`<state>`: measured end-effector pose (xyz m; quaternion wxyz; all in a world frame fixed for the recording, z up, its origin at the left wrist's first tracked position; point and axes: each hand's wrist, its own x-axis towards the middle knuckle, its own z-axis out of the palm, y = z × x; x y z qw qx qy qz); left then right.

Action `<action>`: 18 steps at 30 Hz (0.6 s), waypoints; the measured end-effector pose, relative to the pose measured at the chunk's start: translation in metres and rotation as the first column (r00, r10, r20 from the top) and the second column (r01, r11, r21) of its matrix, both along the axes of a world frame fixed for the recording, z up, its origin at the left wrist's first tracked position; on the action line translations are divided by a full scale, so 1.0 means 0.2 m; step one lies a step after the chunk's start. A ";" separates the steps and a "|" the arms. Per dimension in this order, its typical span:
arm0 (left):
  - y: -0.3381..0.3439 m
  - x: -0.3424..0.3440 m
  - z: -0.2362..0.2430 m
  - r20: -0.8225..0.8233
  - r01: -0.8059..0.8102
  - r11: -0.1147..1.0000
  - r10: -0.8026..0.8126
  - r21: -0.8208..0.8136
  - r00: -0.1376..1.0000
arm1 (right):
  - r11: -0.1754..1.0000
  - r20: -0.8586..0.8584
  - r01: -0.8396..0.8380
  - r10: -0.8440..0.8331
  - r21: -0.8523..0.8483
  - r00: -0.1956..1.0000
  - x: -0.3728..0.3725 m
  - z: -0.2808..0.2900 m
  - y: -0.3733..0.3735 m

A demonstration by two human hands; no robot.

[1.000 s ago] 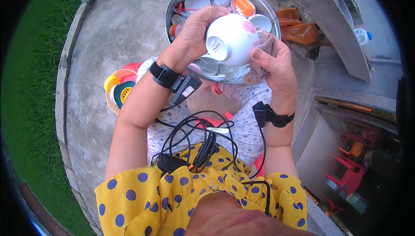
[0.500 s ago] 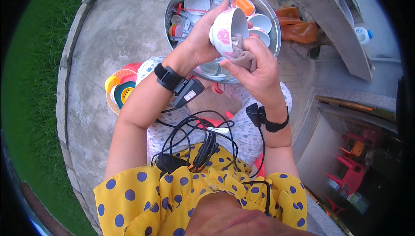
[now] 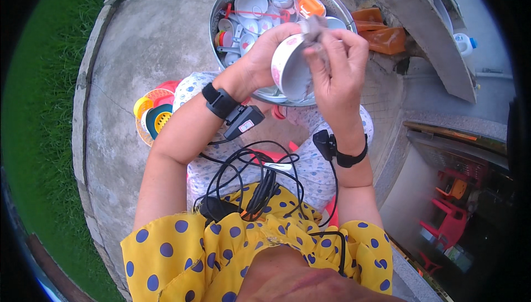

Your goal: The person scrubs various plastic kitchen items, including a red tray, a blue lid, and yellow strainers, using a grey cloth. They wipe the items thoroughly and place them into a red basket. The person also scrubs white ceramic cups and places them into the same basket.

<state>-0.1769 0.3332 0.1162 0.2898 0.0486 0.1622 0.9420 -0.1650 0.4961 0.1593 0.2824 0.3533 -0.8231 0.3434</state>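
My left hand (image 3: 260, 56) is closed round the side of a white bowl with a pink flower print (image 3: 281, 65), tilted so its inside faces right. A greyish cloth (image 3: 314, 29), blurred by motion, is pinched in my right hand (image 3: 342, 67) and lies over the bowl's upper rim. Both hands are above the near part of a large round metal tub (image 3: 214, 32). Inside the tub are a white bowl (image 3: 251, 3), an orange container (image 3: 311, 6), and several spoons and small dishes; the hands and held bowl hide part of them.
Black cables (image 3: 260, 188) lie coiled on my lap. Left of my knee is an orange basket (image 3: 145, 131) with colourful plastic pieces. Orange plastic sheeting (image 3: 381, 39) lies right of the tub, and a white jug with a blue cap (image 3: 464, 45) stands farther right.
The bowl has turned, its opening now facing more toward me and the right. My right hand has moved the cloth up from the bowl's lower edge to its upper rim.
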 end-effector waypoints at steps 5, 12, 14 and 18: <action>-0.02 -0.02 0.02 -0.008 -0.136 0.987 0.135 -0.085 0.991 | 0.958 -0.015 0.248 -0.249 0.143 0.968 -0.02 -0.01 0.04; -0.01 -0.05 -0.02 0.062 -0.106 0.994 0.106 0.010 0.992 | 0.987 0.350 -0.051 0.102 -0.151 0.931 0.01 0.00 0.04; 0.01 -0.05 -0.04 0.134 -0.114 0.993 0.116 -0.025 0.984 | 0.946 0.311 -0.268 0.315 -0.185 0.897 0.01 0.01 0.02; -0.01 -0.03 0.05 0.153 -0.092 0.993 0.103 -0.078 0.983 | 0.919 0.285 -0.300 0.224 0.257 0.932 0.04 0.03 -0.01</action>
